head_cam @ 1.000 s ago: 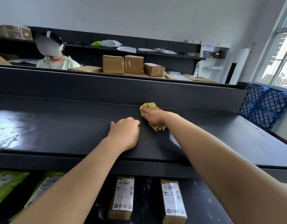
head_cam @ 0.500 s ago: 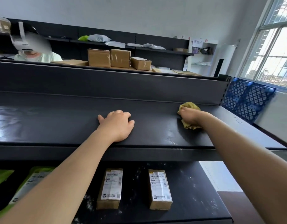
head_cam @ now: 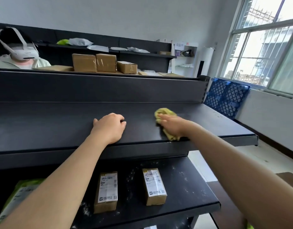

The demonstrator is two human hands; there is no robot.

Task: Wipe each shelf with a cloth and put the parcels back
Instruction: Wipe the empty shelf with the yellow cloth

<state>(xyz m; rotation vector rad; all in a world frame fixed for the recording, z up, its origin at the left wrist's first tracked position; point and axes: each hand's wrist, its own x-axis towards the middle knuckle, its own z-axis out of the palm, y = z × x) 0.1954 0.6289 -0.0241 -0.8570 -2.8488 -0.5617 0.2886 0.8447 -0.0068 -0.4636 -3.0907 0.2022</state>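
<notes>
Right hand (head_cam: 173,125): lay flat on the cloth, fingers stretched out and pressing it onto the upper shelf near the front edge; motion blur hid the fingertips.
Left hand (head_cam: 110,128): rested on the same shelf well to the left of the cloth, fingers bent loosely, holding nothing.
Upper shelf (head_cam: 51,126): dark, smooth and rigid; it looked firm enough to take a hard press.
Lower shelf (head_cam: 183,187): dark, flecked with pale specks and probably not yet wiped.
Blue pallets (head_cam: 225,96): leaned on the wall past the shelf's right end, well clear of the wiping.
Cardboard boxes (head_cam: 94,62): stood on top of the rack behind, out of the way.
Green bag (head_cam: 18,195): lay at the lower shelf's left end, partly hidden by the left forearm.
Parcels (head_cam: 107,192): two small labelled cartons lay side by side but apart on the lower shelf; they looked light and stiff, easiest taken across the long sides.
Cloth (head_cam: 163,112): yellow, soft and bunched, likely to slide easily; best kept under a flat palm.
In the way: only the left hand lay on the upper shelf; the parcels and bag blocked the lower one.
</notes>
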